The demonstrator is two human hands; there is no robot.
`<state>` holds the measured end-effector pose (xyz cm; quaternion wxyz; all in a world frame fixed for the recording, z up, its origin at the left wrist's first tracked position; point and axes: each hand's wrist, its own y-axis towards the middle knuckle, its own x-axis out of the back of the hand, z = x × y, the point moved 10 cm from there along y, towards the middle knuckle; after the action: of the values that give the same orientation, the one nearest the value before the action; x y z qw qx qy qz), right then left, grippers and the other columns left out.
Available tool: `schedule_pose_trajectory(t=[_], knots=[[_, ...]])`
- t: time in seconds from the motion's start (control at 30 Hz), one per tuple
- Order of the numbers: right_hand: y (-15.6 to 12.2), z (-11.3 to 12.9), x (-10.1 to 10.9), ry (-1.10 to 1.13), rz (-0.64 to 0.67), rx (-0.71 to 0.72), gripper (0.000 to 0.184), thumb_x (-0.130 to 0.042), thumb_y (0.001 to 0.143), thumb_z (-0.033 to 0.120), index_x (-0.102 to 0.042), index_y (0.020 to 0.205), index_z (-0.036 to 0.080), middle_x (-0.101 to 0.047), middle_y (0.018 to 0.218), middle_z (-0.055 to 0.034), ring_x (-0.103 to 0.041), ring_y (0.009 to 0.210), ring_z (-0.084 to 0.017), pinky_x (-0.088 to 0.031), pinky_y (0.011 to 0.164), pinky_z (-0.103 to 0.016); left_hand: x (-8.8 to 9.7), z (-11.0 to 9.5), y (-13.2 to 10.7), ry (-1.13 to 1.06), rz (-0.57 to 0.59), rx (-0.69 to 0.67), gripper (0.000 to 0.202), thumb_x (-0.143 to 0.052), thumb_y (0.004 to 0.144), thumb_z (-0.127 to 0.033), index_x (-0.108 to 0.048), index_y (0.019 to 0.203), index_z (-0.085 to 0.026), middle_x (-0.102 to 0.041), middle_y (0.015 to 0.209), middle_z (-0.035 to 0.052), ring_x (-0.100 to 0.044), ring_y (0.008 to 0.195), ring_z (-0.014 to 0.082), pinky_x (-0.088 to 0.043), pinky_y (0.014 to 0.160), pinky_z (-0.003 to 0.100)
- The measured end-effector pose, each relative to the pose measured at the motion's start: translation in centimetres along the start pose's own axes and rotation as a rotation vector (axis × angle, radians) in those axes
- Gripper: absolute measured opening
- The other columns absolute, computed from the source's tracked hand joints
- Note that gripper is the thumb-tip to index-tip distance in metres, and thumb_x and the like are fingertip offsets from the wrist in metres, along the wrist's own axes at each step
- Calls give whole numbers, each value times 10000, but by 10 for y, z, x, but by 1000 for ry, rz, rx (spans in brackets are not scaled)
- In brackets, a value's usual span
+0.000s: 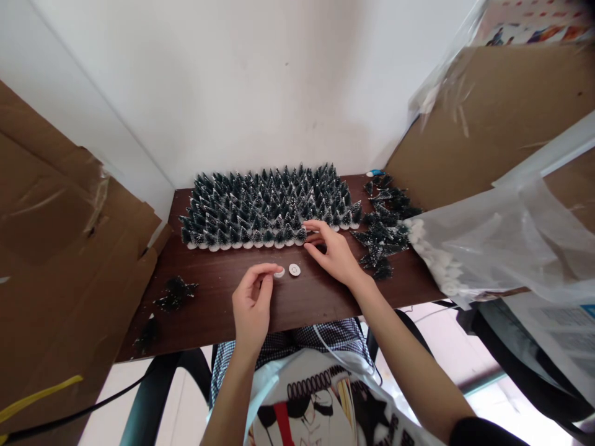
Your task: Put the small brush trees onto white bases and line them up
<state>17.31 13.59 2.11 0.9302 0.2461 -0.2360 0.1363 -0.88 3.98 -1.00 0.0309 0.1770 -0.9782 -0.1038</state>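
Observation:
My left hand (253,302) rests on the dark wooden board (218,297), its fingers curled with the tips pinching a small white round base (279,272). A second white base (294,269) lies loose just to its right. My right hand (331,251) reaches to the right end of the front row of standing miniature frosted green trees (267,207), fingers pinched beside the last tree there (301,235). The trees stand in several tight rows on white bases.
A loose pile of trees without bases (383,232) lies right of my right hand. A clear plastic bag of white bases (488,244) sits at the right edge. Stray green bits (175,293) lie at left. Cardboard sheets (69,248) flank both sides.

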Motion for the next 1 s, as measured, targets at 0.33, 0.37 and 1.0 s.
schedule_pose_trajectory(t=[0.33,0.37,1.0], knots=[[0,0,-1,2,4,11,446,-567,914,149,-515,1348,238,-633,1344,-118,-708,975,-197,-627,883,-407,0,0,-1,5,5,-2,123,-606,936,-245,-720,963,-207,-752,981,38,-681,962,183,-508,914,302],[0,1,-1,1,3,13,445,-567,915,150,-515,1348,237,-635,1339,-118,-708,972,-195,-627,882,-408,0,0,-1,4,4,-3,124,-605,936,-246,-719,964,-205,-752,982,39,-681,963,183,-507,917,304],[-2,-6,11,3,-86,-27,378,-571,926,213,-449,1282,240,-682,1233,-117,-696,876,-193,-591,781,-378,20,-15,-3,152,-70,-76,154,-574,942,-238,-714,1001,-215,-741,1018,44,-675,995,199,-502,948,327]])
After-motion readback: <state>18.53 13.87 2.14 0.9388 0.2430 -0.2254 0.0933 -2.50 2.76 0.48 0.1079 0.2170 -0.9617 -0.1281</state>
